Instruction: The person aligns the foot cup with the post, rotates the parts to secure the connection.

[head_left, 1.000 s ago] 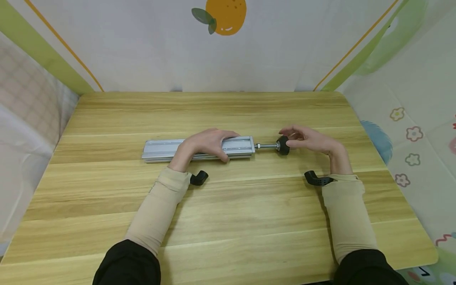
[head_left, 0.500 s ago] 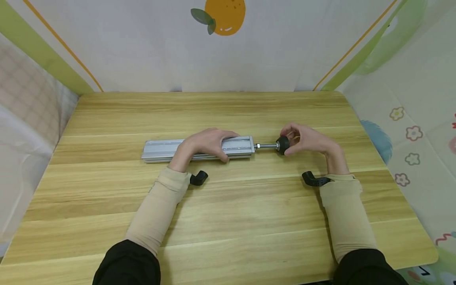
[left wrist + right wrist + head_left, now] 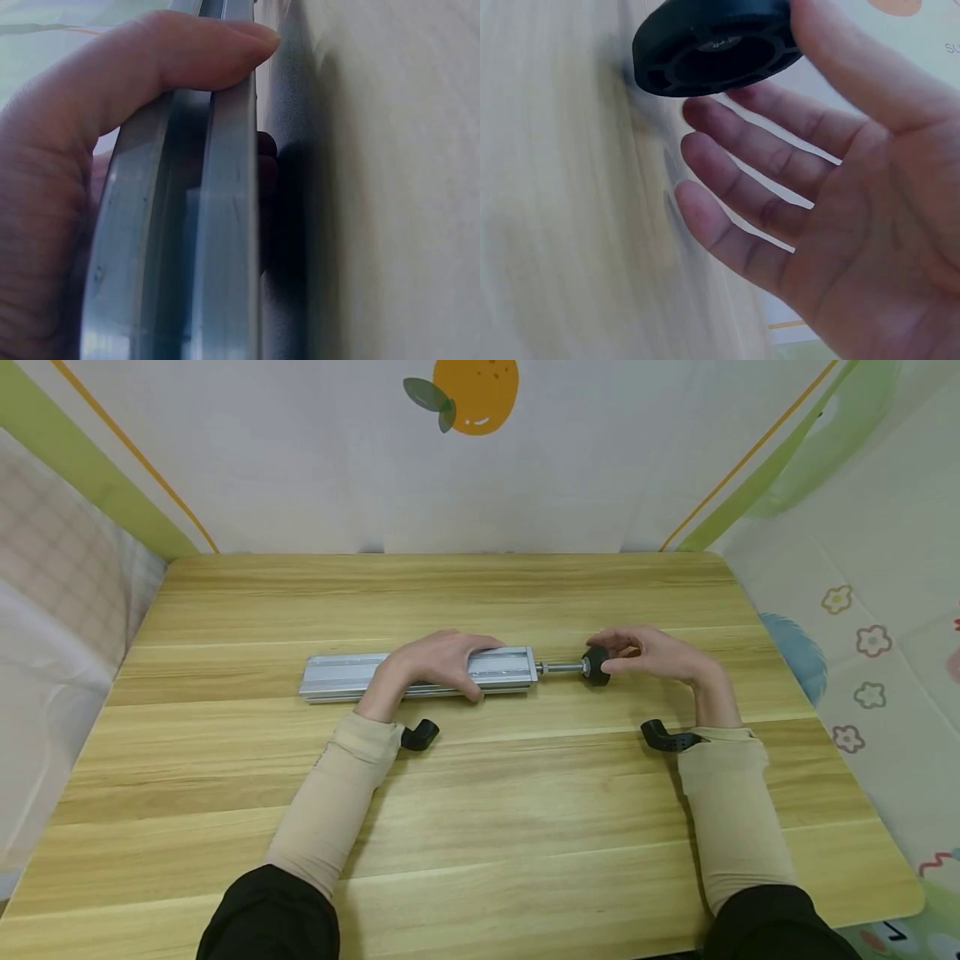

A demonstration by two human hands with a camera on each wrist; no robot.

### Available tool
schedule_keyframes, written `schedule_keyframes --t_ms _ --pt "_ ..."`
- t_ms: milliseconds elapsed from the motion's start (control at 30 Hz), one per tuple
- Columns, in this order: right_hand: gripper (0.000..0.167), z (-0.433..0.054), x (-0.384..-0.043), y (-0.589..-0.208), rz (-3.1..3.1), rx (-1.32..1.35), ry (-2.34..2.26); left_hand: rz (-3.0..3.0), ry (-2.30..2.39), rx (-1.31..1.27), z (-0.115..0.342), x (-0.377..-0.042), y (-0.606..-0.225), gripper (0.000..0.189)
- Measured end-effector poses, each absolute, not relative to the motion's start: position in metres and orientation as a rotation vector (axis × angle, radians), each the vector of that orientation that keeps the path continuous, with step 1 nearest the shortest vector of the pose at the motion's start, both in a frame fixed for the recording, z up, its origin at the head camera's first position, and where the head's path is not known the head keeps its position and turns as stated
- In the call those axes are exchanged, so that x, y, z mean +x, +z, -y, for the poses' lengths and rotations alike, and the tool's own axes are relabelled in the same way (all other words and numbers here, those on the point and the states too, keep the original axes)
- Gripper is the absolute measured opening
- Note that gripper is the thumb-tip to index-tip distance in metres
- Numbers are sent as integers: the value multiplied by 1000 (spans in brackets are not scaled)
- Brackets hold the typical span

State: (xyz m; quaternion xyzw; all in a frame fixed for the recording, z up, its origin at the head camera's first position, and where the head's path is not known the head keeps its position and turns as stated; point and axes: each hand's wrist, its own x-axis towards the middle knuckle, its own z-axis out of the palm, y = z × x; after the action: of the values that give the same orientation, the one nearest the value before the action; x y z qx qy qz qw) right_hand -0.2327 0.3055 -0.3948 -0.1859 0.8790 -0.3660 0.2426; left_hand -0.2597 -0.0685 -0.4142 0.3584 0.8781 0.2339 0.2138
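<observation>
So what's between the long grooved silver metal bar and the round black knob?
The head view shows a thin silver metal rod spanning that gap, with a small silver nut near the bar.

Silver grooved bar [image 3: 501,670], black foot [image 3: 596,666] (right end)

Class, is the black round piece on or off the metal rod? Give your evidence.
On: in the head view, the black round piece sits at the end of the metal rod, no gap showing.

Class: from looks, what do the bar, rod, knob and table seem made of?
Bar: metal, probably aluminium; satin silver, straight grooves. Rod: metal, perhaps steel; silvery shine. Knob: plastic or rubber; dull black, moulded-looking hollows. Table: wood or printed laminate; smooth, yellowish grain.
</observation>
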Motion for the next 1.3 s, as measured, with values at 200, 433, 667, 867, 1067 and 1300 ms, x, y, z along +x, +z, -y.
schedule_keyframes --t_ms 200,433,667,867,1067,1300 --pt "73 -302 -236 -399 -2378 -503 -1062 -2436 648 988 68 -259 -414 92" --pt "62 -296 -234 -396 -2377 -463 -1103 -2431 652 985 67 -260 -413 91" --pt "49 -302 -232 -393 -2439 -513 -995 -2430 654 981 67 -261 -414 92" --pt "48 -306 -233 -395 -2422 -557 -970 -2429 655 979 67 -260 -414 92" --pt "70 -302 -234 -395 -2374 -510 -1077 -2429 651 980 68 -260 -415 92" --pt "66 -294 -234 -397 -2357 -491 -1117 -2431 639 974 68 -260 -414 93"
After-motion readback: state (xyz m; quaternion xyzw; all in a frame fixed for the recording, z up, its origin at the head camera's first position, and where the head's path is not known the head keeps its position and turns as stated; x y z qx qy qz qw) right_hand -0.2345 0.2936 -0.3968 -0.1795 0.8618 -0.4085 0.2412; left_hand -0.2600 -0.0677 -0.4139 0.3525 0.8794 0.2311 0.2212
